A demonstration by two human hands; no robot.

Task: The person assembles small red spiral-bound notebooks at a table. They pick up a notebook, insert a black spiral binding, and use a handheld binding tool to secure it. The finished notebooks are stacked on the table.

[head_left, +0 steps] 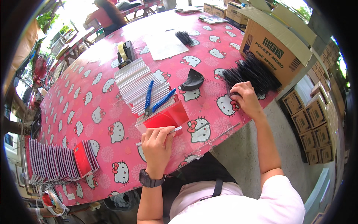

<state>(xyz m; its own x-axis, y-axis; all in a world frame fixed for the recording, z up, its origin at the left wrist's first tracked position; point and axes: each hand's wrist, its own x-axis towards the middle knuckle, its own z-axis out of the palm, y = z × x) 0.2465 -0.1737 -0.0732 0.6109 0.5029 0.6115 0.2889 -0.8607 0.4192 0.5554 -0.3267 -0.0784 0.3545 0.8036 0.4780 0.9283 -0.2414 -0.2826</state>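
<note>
My left hand (156,142), with a dark watch at the wrist, is closed on a small notepad whose pale edge shows between thumb and fingers. Just beyond it lies a red-covered notepad (169,115) at the near end of a long row of unbound pads (136,80). Blue-handled pliers (148,99) rest on that row. On the right, my right hand (246,98) pinches at the near edge of a heap of black spiral coils (250,74). The fingers hide exactly what it grips, but dark coil shows at their tips.
A black wedge-shaped piece (192,80) lies mid-table. Behind it are a tape dispenser (126,54), white paper (164,45) and a bundle of black wires (184,38). Bound notepads (56,160) stand at left. An open carton (274,48) borders the coils. Another person (107,16) sits far off.
</note>
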